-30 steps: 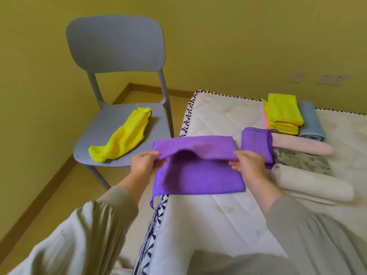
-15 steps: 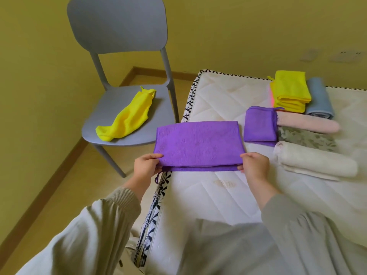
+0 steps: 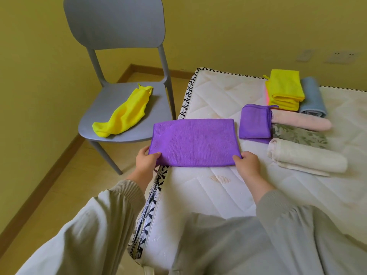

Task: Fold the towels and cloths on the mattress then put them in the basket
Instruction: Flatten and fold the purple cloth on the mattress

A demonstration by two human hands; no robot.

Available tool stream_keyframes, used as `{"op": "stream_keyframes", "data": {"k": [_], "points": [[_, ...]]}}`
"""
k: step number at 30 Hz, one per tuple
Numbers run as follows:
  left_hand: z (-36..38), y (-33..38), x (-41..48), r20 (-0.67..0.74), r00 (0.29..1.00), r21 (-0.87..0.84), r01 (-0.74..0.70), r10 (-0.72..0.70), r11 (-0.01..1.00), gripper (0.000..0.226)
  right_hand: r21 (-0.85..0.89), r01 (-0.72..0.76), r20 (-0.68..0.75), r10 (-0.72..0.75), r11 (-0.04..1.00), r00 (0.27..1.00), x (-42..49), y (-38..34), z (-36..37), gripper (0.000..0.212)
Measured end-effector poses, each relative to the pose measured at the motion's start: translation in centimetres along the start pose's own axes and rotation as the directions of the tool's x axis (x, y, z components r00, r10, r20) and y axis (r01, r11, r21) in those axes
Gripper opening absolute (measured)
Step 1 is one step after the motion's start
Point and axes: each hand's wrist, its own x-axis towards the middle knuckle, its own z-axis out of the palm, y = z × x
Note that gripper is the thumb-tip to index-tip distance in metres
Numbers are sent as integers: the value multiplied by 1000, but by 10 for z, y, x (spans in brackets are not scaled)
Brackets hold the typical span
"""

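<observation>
The mattress (image 3: 218,195) stands beside a grey chair (image 3: 117,30). A folded purple cloth (image 3: 194,142) lies flat at the mattress's left edge, its left end overhanging. Rolled towels (image 3: 305,155) lie to its right. A yellow cloth (image 3: 123,114) lies on the chair seat. The left hand (image 3: 146,160) pinches the purple cloth's near left corner, and the right hand (image 3: 247,163) pinches its near right corner.

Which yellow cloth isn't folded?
The crumpled yellow cloth on the grey chair; the other yellow cloth sits neatly folded on the mattress.
</observation>
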Motion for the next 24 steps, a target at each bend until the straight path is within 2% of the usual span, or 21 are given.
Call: {"op": "stream_keyframes", "data": {"k": [3, 5, 7, 8, 9, 10, 11, 12, 14, 17, 21, 24], "points": [[3, 16, -20, 24, 997, -26, -72, 73, 997, 50, 46, -15, -147, 21, 999, 989, -9, -5, -16, 37], [1, 22, -30, 79, 990, 62, -123, 117, 991, 46, -33, -16, -199, 10, 999, 980, -21, -5, -30, 31], [-9, 22, -38, 120, 982, 228, -170, 146, 959, 47, -212, -16, -132, -12, 977, 991, -34, -4, -42, 20], [-14, 21, -43, 133, 976, 386, -212, 173, 898, 45, -335, -36, -67, 14, 942, 998, -41, -4, -44, 18], [-17, 20, -47, 144, 964, 574, -265, 223, 775, 45, -458, -51, -13, 50, 888, 999, -45, -1, -45, 24], [-21, 18, -48, 146, 947, 735, -297, 285, 610, 47, -570, -44, 20, 67, 821, 998, -48, 0, -43, 31], [-22, 14, -48, 157, 919, 819, -326, 362, 472, 51, -642, -15, 30, 45, 767, 999, -50, 0, -41, 37], [-19, 11, -49, 182, 888, 842, -362, 423, 399, 55, -670, 26, 26, -11, 742, 1000, -51, -1, -38, 41], [-6, 6, -51, 260, 810, 836, -461, 525, 298, 56, -629, 143, 40, -152, 764, 988, -49, -6, -27, 44], [26, -7, -55, 444, 740, 831, -550, 505, 76, 55, -569, 342, 119, -337, 748, 934, -50, -13, -3, 52], [60, -25, -41, 568, 718, 811, -572, 403, -124, 55, -569, 450, 235, -388, 689, 891, -44, -11, 19, 57], [63, -40, -26, 582, 700, 806, -565, 415, -178, 68, -596, 497, 300, -399, 631, 867, -35, -5, 30, 58]]}}
